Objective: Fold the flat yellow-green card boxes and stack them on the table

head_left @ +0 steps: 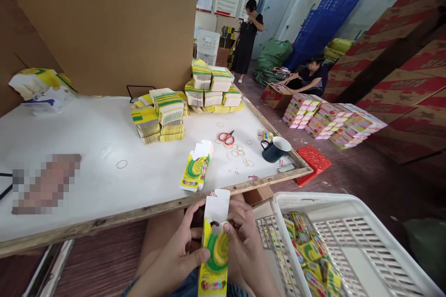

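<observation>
Upright between my two hands is a small yellow-and-green carton (213,255), its white top flap raised and its top end open. My left hand (184,246) grips the carton's left side, thumb on the front face. On the other side, my right hand (244,236) holds the upper right edge with its thumb near the opening. Just beyond, on the white table (94,162), stand opened-up cartons (197,165) of the same print. To my right, a white plastic basket (355,204) holds several small yellow-green packets (313,255).
Bundled flat cartons (163,111) are stacked at the table's back. Red scissors (226,138), rubber bands (238,150) and a dark mug (276,149) lie toward the right. A red stool (313,163) stands beside the table. Two people are farther back, one standing (245,41), one crouching (310,79).
</observation>
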A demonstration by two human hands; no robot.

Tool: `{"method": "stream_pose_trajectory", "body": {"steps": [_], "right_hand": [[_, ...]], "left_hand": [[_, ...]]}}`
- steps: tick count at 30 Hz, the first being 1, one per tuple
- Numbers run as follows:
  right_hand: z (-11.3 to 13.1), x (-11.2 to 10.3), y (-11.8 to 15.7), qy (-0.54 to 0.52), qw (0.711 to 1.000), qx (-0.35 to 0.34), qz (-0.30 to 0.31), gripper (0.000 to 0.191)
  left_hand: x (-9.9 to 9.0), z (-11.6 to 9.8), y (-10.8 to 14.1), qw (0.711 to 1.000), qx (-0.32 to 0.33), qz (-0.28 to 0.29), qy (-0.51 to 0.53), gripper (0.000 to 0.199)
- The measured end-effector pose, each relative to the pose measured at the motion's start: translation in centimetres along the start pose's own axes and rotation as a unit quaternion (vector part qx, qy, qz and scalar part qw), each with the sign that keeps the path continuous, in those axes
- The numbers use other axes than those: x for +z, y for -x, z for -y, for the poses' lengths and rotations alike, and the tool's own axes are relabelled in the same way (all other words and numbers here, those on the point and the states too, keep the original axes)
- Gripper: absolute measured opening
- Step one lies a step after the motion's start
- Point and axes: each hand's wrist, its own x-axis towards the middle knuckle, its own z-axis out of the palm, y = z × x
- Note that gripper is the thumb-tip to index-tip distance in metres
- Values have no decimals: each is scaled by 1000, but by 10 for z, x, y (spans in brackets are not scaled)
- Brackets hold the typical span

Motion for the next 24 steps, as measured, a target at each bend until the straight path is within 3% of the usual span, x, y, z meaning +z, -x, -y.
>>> {"method": "stream_pose_trajectory", "body": {"steps": [3, 7, 12, 16, 24], "right_hand": [[0, -5, -2, 1, 1000, -7, -20, 31], [4, -13, -2, -1, 998, 17, 58, 39], [-2, -6, 0, 25, 986, 126, 105, 36], [-5, -2, -3, 84, 986, 118, 79, 33], [0, 1, -5, 88, 981, 153, 82, 39]], "left_hand": [[2, -4, -3, 999, 2, -7, -45, 64], [2, -7, -7, 989, 41, -59, -132, 43], [2, -1, -6, 984, 22, -66, -163, 46], [4, 2, -2, 986, 0, -53, -155, 48], [5, -2, -4, 994, -3, -58, -96, 54]]}}
